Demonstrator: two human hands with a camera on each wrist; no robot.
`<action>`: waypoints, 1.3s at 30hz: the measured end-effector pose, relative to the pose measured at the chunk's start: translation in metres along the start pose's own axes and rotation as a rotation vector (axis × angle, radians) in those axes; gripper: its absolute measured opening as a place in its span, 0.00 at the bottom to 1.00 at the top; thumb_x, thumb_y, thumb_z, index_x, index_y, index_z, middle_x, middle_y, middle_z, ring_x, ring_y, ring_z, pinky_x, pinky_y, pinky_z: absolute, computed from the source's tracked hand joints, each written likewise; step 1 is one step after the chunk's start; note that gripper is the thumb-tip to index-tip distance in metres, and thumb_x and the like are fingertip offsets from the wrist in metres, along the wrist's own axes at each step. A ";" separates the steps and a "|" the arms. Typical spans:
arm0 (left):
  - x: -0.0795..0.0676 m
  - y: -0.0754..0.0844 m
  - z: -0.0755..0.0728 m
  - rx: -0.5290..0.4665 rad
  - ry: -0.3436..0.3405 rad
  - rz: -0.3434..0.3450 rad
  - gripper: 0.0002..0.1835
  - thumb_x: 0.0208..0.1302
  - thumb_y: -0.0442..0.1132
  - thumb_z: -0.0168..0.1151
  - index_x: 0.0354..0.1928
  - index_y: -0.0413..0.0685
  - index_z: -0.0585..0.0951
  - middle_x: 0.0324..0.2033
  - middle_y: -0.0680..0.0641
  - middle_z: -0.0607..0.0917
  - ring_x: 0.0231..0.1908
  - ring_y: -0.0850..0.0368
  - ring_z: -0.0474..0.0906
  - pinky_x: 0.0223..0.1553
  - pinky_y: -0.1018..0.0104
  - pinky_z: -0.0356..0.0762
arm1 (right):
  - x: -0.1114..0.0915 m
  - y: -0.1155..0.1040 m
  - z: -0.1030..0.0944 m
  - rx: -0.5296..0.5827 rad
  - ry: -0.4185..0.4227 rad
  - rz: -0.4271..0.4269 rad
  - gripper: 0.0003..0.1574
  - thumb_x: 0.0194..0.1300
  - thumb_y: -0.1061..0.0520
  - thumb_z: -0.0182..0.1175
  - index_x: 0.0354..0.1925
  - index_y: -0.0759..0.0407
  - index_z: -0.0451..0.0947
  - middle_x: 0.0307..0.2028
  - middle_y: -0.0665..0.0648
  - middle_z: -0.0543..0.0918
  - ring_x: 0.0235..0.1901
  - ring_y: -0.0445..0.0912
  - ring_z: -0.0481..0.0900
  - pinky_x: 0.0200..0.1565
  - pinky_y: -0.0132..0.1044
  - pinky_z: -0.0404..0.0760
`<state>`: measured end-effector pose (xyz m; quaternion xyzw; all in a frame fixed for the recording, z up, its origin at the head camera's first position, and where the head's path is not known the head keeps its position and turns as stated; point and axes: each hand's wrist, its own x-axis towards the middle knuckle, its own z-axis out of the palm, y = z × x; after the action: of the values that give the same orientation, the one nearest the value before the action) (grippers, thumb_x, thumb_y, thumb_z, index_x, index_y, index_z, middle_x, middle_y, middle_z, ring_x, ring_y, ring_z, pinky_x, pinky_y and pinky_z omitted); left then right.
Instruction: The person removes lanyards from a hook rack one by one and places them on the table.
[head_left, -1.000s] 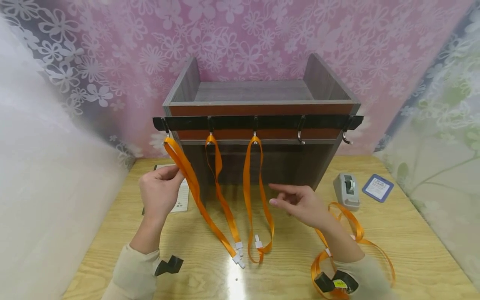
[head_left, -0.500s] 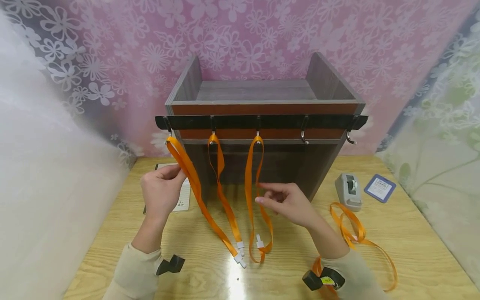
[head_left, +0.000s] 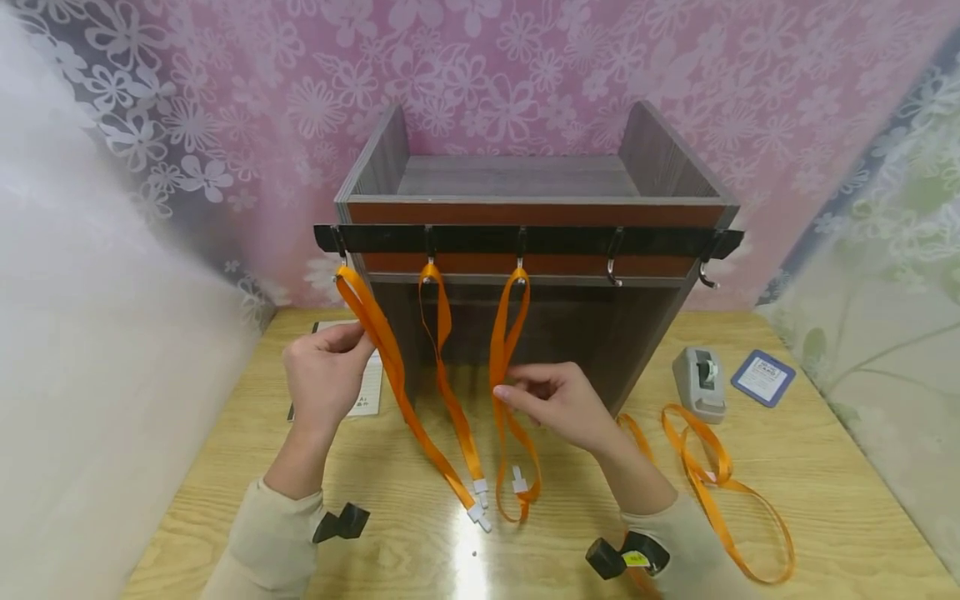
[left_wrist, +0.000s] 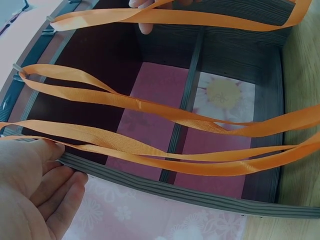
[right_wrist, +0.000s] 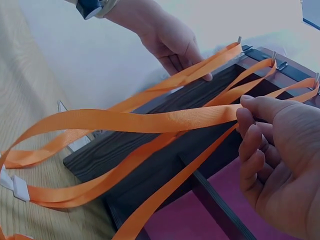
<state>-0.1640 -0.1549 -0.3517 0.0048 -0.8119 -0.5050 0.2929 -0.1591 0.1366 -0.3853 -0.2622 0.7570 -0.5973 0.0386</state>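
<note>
Pink floral wallpaper (head_left: 487, 75) back there, wood-grain surface (head_left: 232, 433) below. Right hand (head_left: 562, 404)'s pinching the middle lanyard (head_left: 497, 337), looped on its hook; left hand (head_left: 326, 375)'s pinching the leftmost lanyard (head_left: 390, 362). Imo straighten gently and pull lightly, otherwise a loop might hop off.

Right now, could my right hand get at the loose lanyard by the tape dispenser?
Probably yes: nothing upright stands between the loose lanyard and the right hand, which would first need to release the hanging lanyard it pinches.
</note>
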 end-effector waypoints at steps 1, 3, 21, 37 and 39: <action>0.000 0.000 0.000 -0.004 0.000 0.001 0.09 0.59 0.40 0.72 0.37 0.42 0.91 0.28 0.41 0.91 0.23 0.83 0.78 0.26 0.80 0.78 | 0.001 -0.001 0.001 0.002 0.000 -0.007 0.07 0.66 0.62 0.65 0.39 0.65 0.86 0.20 0.49 0.79 0.15 0.38 0.65 0.17 0.30 0.66; 0.000 0.000 -0.001 -0.006 0.004 0.002 0.09 0.59 0.40 0.72 0.37 0.42 0.91 0.28 0.40 0.91 0.23 0.83 0.78 0.26 0.80 0.78 | 0.002 -0.002 0.004 0.008 0.002 -0.008 0.06 0.66 0.61 0.65 0.38 0.65 0.86 0.21 0.49 0.80 0.15 0.37 0.65 0.17 0.30 0.66; -0.002 -0.004 0.001 -0.004 0.004 -0.001 0.09 0.60 0.40 0.72 0.38 0.41 0.91 0.29 0.40 0.91 0.24 0.84 0.78 0.27 0.80 0.78 | 0.002 -0.008 0.009 -0.018 0.053 -0.032 0.08 0.66 0.60 0.66 0.29 0.60 0.86 0.16 0.50 0.71 0.15 0.38 0.61 0.16 0.32 0.60; -0.001 0.000 0.001 -0.029 0.001 -0.003 0.10 0.60 0.40 0.72 0.38 0.40 0.91 0.29 0.39 0.90 0.24 0.84 0.79 0.29 0.81 0.78 | -0.010 -0.069 -0.025 -0.029 0.093 -0.254 0.04 0.65 0.69 0.63 0.35 0.69 0.85 0.18 0.50 0.73 0.16 0.42 0.63 0.17 0.35 0.64; -0.001 -0.001 0.001 -0.028 -0.001 -0.006 0.10 0.60 0.40 0.72 0.38 0.41 0.91 0.29 0.39 0.91 0.24 0.84 0.79 0.28 0.81 0.78 | -0.011 -0.076 -0.030 -0.040 0.094 -0.292 0.04 0.65 0.70 0.63 0.35 0.70 0.85 0.18 0.52 0.71 0.16 0.42 0.63 0.17 0.36 0.63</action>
<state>-0.1640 -0.1541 -0.3531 0.0028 -0.8049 -0.5171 0.2911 -0.1341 0.1572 -0.3091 -0.3420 0.7235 -0.5930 -0.0892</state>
